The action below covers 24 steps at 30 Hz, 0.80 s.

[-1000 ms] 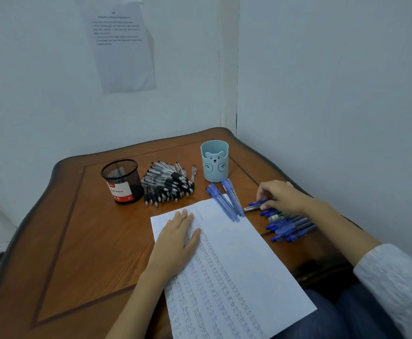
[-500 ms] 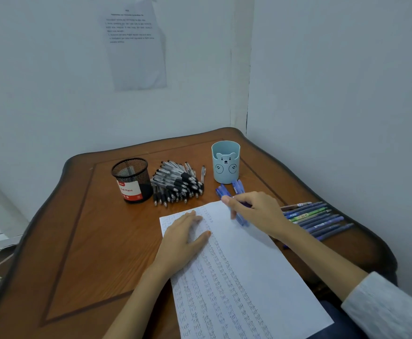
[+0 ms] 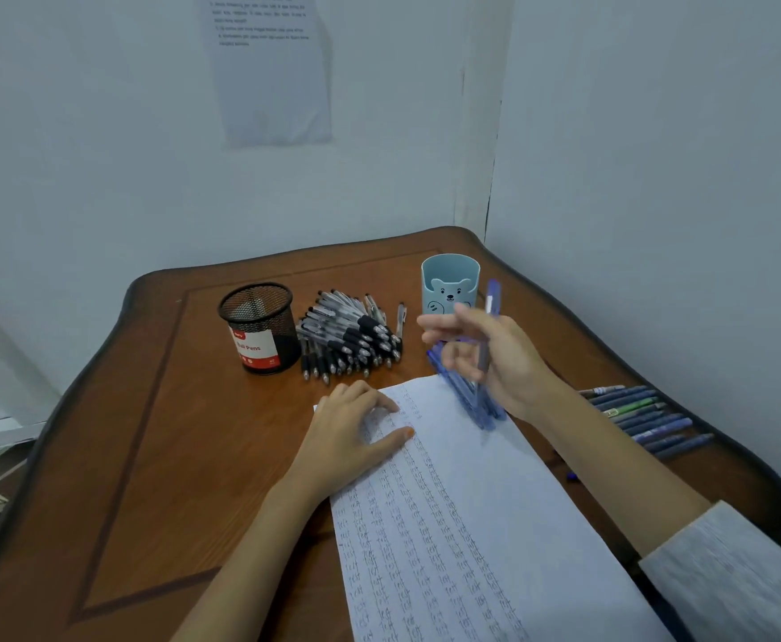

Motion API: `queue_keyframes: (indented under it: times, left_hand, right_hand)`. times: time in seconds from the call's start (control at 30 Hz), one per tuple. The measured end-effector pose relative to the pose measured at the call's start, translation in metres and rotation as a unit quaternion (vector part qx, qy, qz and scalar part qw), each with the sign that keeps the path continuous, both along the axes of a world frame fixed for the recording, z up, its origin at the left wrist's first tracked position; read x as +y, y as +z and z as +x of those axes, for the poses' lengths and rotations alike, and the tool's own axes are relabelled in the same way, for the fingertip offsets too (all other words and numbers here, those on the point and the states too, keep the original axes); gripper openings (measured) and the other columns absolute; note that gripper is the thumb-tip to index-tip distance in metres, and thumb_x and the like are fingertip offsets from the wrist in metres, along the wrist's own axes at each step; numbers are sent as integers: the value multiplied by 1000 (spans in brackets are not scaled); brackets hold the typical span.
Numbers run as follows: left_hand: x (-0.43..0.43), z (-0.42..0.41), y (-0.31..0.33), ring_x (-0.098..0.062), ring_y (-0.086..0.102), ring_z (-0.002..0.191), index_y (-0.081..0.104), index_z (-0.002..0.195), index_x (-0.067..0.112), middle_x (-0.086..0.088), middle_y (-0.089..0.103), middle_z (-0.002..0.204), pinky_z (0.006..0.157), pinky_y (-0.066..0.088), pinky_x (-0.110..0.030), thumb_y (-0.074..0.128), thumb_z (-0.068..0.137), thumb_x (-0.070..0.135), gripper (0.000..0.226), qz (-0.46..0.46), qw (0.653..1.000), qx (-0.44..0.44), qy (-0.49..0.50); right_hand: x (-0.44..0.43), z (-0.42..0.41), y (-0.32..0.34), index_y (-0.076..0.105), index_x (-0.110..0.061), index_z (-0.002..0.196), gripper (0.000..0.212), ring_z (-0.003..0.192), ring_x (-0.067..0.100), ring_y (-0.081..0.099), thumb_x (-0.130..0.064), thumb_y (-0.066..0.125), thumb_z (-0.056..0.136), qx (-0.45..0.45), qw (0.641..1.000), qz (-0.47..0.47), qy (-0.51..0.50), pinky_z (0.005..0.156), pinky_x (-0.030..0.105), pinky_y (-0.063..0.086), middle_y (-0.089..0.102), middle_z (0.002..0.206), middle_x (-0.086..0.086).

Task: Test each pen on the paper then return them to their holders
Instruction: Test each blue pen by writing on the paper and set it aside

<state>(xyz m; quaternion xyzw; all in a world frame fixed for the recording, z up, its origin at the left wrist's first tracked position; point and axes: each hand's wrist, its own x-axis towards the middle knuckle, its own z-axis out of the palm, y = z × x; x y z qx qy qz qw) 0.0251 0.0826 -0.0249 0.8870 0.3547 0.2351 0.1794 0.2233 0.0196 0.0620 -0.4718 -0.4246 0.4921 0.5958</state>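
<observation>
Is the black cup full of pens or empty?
Empty, as far as it shows: no pens stick out of the black cup, and the black pens lie in a heap beside it.

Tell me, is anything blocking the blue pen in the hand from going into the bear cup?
Nothing visible does. The right hand holds the blue pen upright, close to the bear cup, and the cup's top is open.

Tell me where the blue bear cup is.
Head view: the blue bear cup stands upright near the far right corner of the table, right of the black pen pile, partly behind the right hand.
</observation>
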Motion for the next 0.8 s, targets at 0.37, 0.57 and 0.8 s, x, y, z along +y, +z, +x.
queue_keyframes:
  times: [0.37, 0.57, 0.8]
  left_hand:
    - [7, -2, -7, -1, 45, 105, 64, 99, 36, 24, 52, 109, 94, 36, -38, 53, 71, 74, 48, -17, 998, -55, -5]
    - [7, -2, -6, 0, 43, 105, 62, 101, 38, 24, 50, 109, 94, 34, -35, 50, 71, 75, 50, -21, 999, -44, -8]
    - [7, -2, -6, 1, 42, 103, 62, 103, 37, 24, 50, 111, 92, 35, -34, 49, 72, 75, 50, -17, 999, -32, -7]
  right_hand:
    - [20, -16, -52, 53, -12, 65, 32, 38, 10, 44, -28, 71, 86, -34, 992, -87, -85, 33, 17, 32, 59, 60, 11]
    - [22, -23, -60, 56, -3, 80, 27, 36, 14, 49, -24, 72, 86, -227, 964, -36, -132, 33, 22, 39, 61, 57, 13]
    - [12, -27, -65, 46, -6, 62, 40, 31, 14, 44, -25, 72, 86, -211, 970, -6, -118, 34, 21, 34, 57, 48, 13]
